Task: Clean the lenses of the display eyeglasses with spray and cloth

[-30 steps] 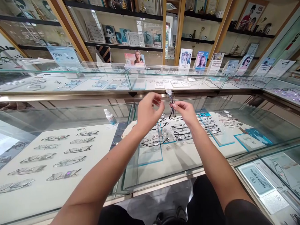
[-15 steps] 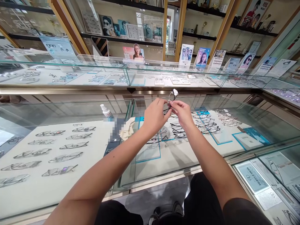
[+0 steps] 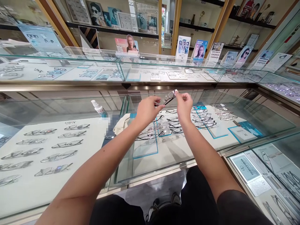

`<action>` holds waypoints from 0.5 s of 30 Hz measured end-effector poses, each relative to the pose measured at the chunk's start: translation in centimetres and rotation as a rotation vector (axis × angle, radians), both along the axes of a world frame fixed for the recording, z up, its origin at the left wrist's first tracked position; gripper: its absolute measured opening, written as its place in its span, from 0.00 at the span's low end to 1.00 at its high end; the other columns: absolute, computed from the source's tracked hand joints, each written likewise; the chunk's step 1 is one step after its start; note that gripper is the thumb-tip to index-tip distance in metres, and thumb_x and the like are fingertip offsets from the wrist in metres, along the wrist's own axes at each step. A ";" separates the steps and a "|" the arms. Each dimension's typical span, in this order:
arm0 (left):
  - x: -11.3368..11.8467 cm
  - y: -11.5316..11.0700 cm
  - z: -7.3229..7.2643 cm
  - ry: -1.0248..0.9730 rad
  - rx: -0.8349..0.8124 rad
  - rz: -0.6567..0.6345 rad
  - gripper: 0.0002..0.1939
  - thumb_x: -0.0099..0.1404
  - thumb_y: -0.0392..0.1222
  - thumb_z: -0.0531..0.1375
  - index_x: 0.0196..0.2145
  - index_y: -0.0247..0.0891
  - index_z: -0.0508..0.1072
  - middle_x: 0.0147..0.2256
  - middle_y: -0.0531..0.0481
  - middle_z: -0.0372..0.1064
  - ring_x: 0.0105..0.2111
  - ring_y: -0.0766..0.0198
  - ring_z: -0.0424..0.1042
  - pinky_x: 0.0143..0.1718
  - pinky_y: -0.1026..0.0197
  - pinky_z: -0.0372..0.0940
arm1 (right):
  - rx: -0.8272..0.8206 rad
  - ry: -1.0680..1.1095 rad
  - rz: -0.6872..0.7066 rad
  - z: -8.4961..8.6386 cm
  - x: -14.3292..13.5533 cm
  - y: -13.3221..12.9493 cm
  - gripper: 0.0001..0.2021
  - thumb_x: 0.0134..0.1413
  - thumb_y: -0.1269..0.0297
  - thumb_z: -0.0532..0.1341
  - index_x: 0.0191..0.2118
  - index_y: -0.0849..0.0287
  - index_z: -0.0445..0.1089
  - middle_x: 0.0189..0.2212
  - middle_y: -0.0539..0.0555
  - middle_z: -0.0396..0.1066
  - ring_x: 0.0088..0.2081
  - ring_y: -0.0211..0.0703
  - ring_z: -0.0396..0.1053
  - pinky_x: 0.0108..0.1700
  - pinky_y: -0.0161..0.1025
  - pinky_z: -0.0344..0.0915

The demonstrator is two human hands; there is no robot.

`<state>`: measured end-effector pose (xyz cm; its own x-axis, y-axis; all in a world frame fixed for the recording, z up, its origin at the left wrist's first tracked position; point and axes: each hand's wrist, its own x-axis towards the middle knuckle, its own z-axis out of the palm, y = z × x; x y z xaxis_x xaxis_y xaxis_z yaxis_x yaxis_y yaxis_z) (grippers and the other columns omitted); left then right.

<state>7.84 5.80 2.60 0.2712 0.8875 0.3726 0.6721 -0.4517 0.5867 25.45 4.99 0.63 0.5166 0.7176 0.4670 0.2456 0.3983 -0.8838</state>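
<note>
Both of my hands are raised over the glass display case [image 3: 145, 170] with a dark-framed pair of eyeglasses [image 3: 169, 99] between them. My left hand [image 3: 148, 110] is closed in a pinch at the frame's lower left end; its exact grip is partly hidden. At the upper right end of the frame, my right hand [image 3: 184, 104] pinches it between thumb and fingers, beside a small white patch. The eyeglasses are tilted, right end higher. Below my hands, several dark frames [image 3: 175, 126] lie in rows inside the case.
Left of my hands stand a white spray bottle [image 3: 98, 108] and a crumpled cream cloth [image 3: 122, 124]. More eyeglasses [image 3: 64, 155] fill the left case. A second glass counter [image 3: 145, 84] with upright advertising cards runs along the back. Another case [image 3: 255, 175] borders the right side.
My hands have moved apart, and the eyeglasses have turned from nearly upright to a slanting position between them. The whole view has shifted slightly.
</note>
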 end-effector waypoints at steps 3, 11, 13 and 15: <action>-0.1 0.3 -0.3 0.085 -0.062 -0.002 0.19 0.67 0.51 0.70 0.53 0.44 0.83 0.49 0.47 0.84 0.48 0.49 0.82 0.47 0.54 0.71 | 0.083 0.063 -0.186 0.9 1.6 0.3 0.26 0.65 0.41 0.61 0.26 0.51 0.49 0.27 0.46 0.51 0.32 0.40 0.54 0.38 0.39 0.59; 2.7 2.0 -2.5 0.444 -0.271 -0.128 0.21 0.65 0.54 0.72 0.52 0.43 0.83 0.50 0.48 0.84 0.51 0.48 0.81 0.44 0.56 0.67 | 0.174 -0.022 -0.361 1.1 5.0 1.2 0.28 0.72 0.55 0.58 0.26 0.50 0.38 0.24 0.44 0.37 0.27 0.37 0.40 0.32 0.41 0.45; 4.3 2.5 -2.8 0.527 -0.286 -0.153 0.23 0.64 0.54 0.72 0.53 0.43 0.83 0.51 0.47 0.83 0.51 0.48 0.80 0.42 0.56 0.67 | 0.142 -0.056 -0.365 0.7 5.6 1.8 0.28 0.72 0.55 0.58 0.25 0.50 0.38 0.23 0.44 0.37 0.26 0.37 0.40 0.32 0.41 0.43; 5.7 2.9 -2.8 0.596 -0.274 -0.163 0.22 0.64 0.54 0.71 0.52 0.43 0.83 0.52 0.46 0.83 0.51 0.48 0.80 0.42 0.57 0.67 | 0.121 -0.086 -0.363 0.3 6.0 2.3 0.28 0.72 0.55 0.58 0.25 0.51 0.38 0.23 0.44 0.36 0.26 0.37 0.39 0.32 0.41 0.43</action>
